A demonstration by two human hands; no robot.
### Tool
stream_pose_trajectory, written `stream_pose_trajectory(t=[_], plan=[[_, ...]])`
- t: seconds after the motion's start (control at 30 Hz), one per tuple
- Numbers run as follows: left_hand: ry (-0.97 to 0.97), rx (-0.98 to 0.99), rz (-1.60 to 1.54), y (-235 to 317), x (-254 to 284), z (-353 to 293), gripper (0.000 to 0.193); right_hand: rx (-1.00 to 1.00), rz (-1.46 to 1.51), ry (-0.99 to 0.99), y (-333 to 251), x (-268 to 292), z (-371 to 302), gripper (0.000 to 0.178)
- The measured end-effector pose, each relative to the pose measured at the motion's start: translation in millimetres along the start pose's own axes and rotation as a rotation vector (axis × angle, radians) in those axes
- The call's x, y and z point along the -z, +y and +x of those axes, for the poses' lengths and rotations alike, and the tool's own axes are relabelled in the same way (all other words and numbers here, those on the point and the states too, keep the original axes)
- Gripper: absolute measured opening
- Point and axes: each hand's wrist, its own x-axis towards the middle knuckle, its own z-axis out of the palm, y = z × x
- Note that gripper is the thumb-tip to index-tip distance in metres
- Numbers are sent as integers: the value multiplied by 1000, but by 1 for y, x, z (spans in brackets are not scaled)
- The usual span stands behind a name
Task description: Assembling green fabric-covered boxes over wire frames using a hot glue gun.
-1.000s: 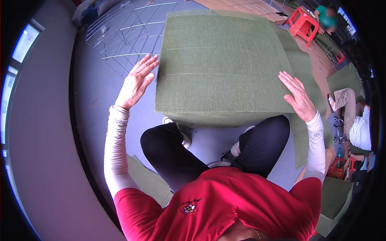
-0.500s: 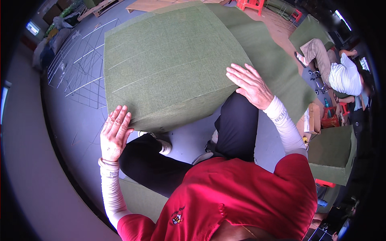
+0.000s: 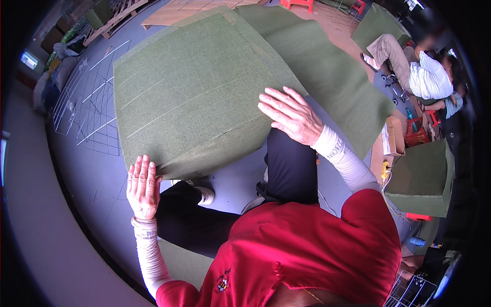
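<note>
A large box-shaped piece covered in green woven fabric [image 3: 197, 92] stands before my knees, with faint straight ridges across its top. My left hand [image 3: 143, 188] lies against its near left corner, fingers straight and close together, thumb toward the side face. Flat on the top near the right corner rests my right hand [image 3: 291, 116], its fingers stretched out. Neither hand grips anything. The near side face of the box is in shadow, and its underside is hidden. A loose sheet of green fabric [image 3: 327, 77] spreads out behind and to the right of the box.
Bare wire frames [image 3: 97, 107] lie on the floor at left. Another green box [image 3: 422, 176] stands at right, near a yellow power socket [image 3: 385, 170] with a white cord and an open cardboard carton [image 3: 393, 135]. A person in white [image 3: 431, 77] sits at far right. Wooden pallets [image 3: 115, 20] lie at the back.
The box has shifted left and turned slightly in the picture. My right hand has moved left along with its corner, and my left hand sits a little lower. The surroundings also shift as the view turns.
</note>
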Motion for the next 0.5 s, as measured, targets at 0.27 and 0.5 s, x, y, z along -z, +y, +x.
stream_pose_trajectory(t=[0.27,0.5], plan=[[-25,31,25,6,-8,-6,33,-73,55,128,1,2,-22,54],[46,-4,-39,62,-16,54,38,-194,46,264,9,3,-30,52]])
